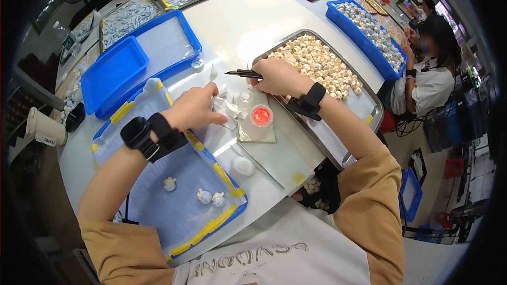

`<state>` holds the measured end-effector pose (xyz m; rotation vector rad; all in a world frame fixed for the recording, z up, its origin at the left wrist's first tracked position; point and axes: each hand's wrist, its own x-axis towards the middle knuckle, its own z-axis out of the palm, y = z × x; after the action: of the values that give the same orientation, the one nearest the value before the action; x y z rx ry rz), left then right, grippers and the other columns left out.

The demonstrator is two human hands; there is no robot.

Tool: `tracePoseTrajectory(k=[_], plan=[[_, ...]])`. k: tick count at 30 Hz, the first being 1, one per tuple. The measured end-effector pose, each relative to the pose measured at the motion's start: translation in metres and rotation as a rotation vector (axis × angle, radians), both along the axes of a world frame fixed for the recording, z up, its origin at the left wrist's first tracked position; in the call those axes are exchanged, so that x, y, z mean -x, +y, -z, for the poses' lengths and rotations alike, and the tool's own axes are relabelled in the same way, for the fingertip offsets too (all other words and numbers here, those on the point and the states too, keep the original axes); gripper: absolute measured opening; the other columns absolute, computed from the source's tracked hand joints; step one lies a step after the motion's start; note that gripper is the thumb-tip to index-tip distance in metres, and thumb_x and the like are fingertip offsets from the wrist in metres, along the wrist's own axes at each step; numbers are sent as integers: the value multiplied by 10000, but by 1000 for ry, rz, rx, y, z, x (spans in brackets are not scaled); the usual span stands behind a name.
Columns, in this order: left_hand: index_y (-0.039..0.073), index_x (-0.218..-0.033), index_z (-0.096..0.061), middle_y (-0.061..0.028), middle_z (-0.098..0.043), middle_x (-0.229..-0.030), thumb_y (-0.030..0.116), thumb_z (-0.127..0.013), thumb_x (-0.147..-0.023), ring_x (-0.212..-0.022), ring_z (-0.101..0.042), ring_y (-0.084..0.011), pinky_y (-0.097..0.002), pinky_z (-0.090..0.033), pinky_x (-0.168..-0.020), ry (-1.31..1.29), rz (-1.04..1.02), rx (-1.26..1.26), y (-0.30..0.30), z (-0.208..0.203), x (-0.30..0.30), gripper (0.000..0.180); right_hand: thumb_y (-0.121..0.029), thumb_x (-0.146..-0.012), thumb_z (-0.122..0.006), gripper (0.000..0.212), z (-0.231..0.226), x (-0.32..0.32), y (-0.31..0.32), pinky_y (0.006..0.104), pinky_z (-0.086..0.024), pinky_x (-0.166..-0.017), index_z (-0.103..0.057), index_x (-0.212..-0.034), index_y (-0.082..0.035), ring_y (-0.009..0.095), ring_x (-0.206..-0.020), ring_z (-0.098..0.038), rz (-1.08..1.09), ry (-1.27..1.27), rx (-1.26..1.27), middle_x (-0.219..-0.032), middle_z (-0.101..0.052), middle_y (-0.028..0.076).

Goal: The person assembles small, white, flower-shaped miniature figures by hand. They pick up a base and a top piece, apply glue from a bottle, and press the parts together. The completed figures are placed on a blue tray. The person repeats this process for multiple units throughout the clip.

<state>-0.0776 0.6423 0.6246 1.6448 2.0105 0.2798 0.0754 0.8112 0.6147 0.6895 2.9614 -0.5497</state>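
My right hand point(282, 77) is closed around a slim black pointed tool point(242, 73), its tip toward the left; whether it is one piece or two laid together is unclear. It hovers at the left edge of a metal tray point(377, 113) full of small cream-coloured pieces point(317, 63). My left hand point(194, 107) has its thumb and fingers about a crumpled white tissue point(226, 110). Just right of the tissue, a clear cup with red contents point(261, 116) stands on a square pad point(257, 136). Behind it is a small clear container point(246, 98).
A blue tray edged with yellow tape point(179, 211) holds three pale blue-and-cream pieces. A white round container point(242, 165) and thin rod point(259, 166) lie near me. Stacked blue trays point(113, 76) stand left; a blue bin point(364, 39) of pieces, right. Other people sit across and at right.
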Motion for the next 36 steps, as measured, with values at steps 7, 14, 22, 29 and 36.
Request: tracePoseTrajectory(k=[7,14,22,29,36], plan=[[-14,-895,-608,-221,-633,-882,146,-616,-697,-847,-617,-351,-392,-481,-736,-19,-148,-137,15,15,22,255,-166,-741,-627,167,-13,8,7,325,-456,-599,-655,-843,-37,211,-638,-600,139,371,300,-679,-614,117],[-7,-1005,-631,-221,-648,-916,208,-611,-726,-859,-635,-339,-360,-500,-775,-130,-291,-276,20,13,41,353,-179,-839,-600,284,-23,39,-3,178,-318,-413,-618,-1084,-37,40,-506,-456,44,185,856,-820,-632,9],[-12,-1139,-572,-224,-607,-1078,226,-593,-769,-1003,-593,-333,-372,-471,-861,-156,-102,-160,-30,-34,38,441,-229,-878,-548,269,-30,2,17,190,-400,-461,-559,-1020,-1,62,-549,-517,165,227,671,-808,-628,55],[-16,-1211,-495,-206,-612,-1050,74,-478,-724,-976,-595,-300,-363,-466,-851,-221,68,-93,0,18,29,496,-100,-801,-516,366,-25,30,19,242,-455,-486,-484,-1137,42,133,-582,-616,121,45,629,-808,-674,94],[-6,-1093,-576,-131,-638,-1010,133,-503,-862,-938,-608,-211,-321,-475,-804,-345,-38,-304,-58,-26,33,279,-73,-786,-531,177,-26,28,16,280,-496,-473,-595,-875,67,165,-543,-622,180,119,368,-680,-639,131]])
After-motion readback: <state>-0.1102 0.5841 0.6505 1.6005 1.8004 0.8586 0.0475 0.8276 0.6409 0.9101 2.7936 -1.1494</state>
